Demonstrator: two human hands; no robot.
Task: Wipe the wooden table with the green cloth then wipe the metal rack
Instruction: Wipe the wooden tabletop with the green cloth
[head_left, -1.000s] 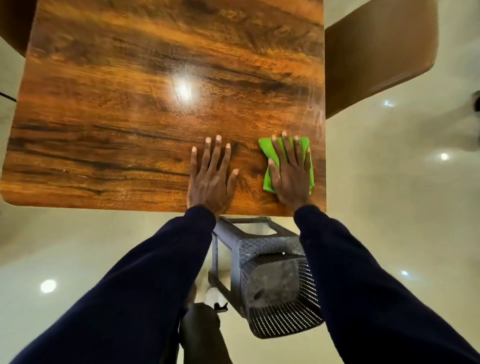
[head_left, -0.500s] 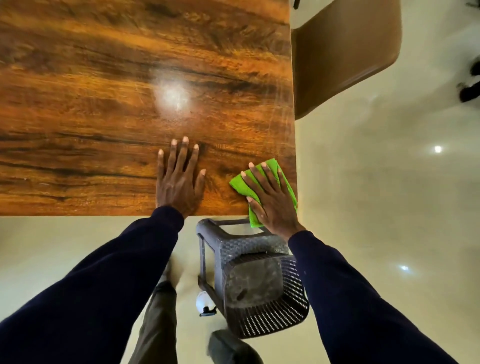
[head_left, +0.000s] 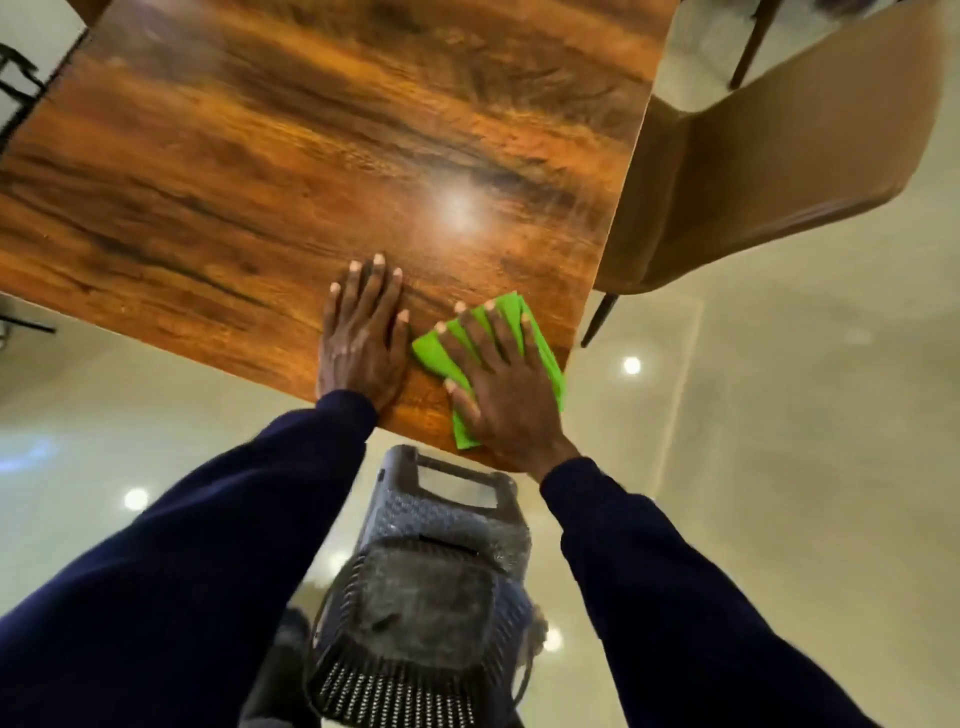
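The right grip (head_left: 506, 389) lies flat with its fingers straight and spread. It closes on nothing and only presses the cloth (head_left: 434, 353) down on the bench (head_left: 260, 182). The cloth is directly under this grip, at the corner of the bench, and green edges show on both sides of the palm and between the fingers. Its long axis runs about along the fingers, from the wrist end to the fingertips. The left grip (head_left: 361, 343) rests just to the left of the right one, also flat and holding nothing, probably as a support. Nearly all of the bench lies ahead of the right grip and to its left, so I judge the wiping strokes should go in that direction; to its right the edge is already very near, with a chair (head_left: 753, 171) beyond it. The dark mesh object behind the right wrist and lower down, between the two forearms, seems to be the rack (head_left: 431, 597), though blur makes its form uncertain. It is a little nearer to the right grip, which already has the cloth, so this one should do that part as well.
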